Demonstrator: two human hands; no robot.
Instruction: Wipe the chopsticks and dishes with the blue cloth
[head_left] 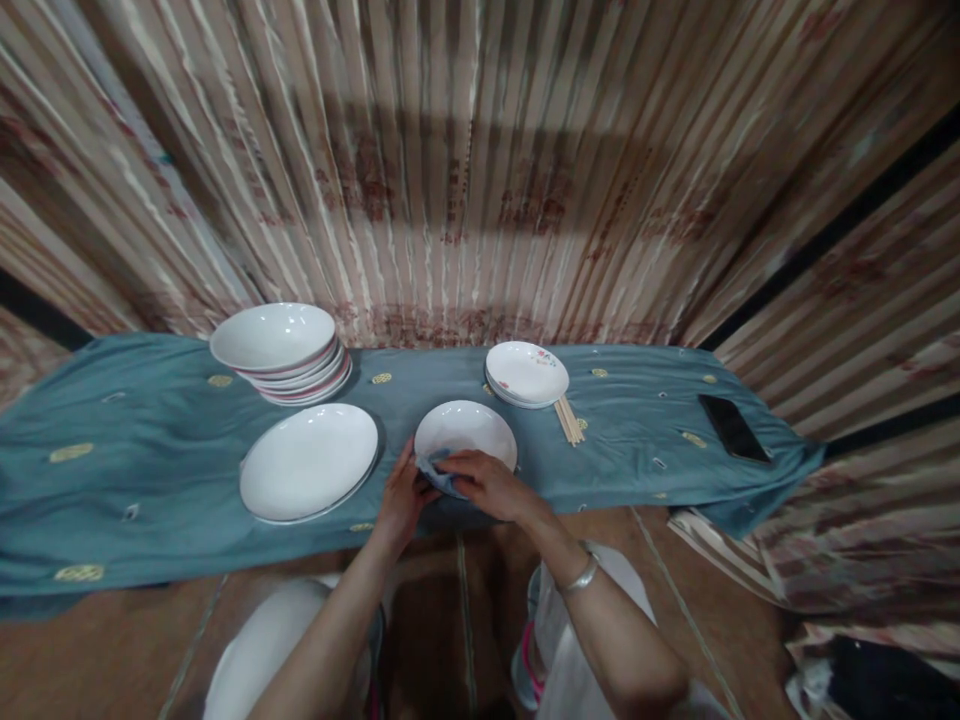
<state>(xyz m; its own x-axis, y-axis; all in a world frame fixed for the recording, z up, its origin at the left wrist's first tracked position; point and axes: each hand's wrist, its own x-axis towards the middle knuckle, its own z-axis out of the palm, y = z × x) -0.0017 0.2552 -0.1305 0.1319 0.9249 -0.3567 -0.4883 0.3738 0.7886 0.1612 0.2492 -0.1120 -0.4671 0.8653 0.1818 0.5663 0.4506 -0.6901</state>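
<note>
A round white plate (pixel 472 430), perhaps a shallow bowl, sits near the table's front edge before me. My left hand (pixel 403 498) grips its near left rim, fingers curled around the edge. A small light-blue cloth (pixel 433 472) is bunched in my right hand (pixel 486 482), pressed against the near inside of the plate. Just left lie stacked oval white plates (pixel 309 462). Behind those stands a pile of white bowls and plates (pixel 277 338), some with reddish rims. To the right is a short stack of white plates with a floral pattern (pixel 527 374).
Several wooden chopsticks (pixel 570 422) lie beside the floral plates. A black phone (pixel 733 428) rests at the right end of the table, which has a teal patterned cloth (pixel 637 470). A pleated curtain (pixel 450 180) hangs behind it, with dark poles at both sides.
</note>
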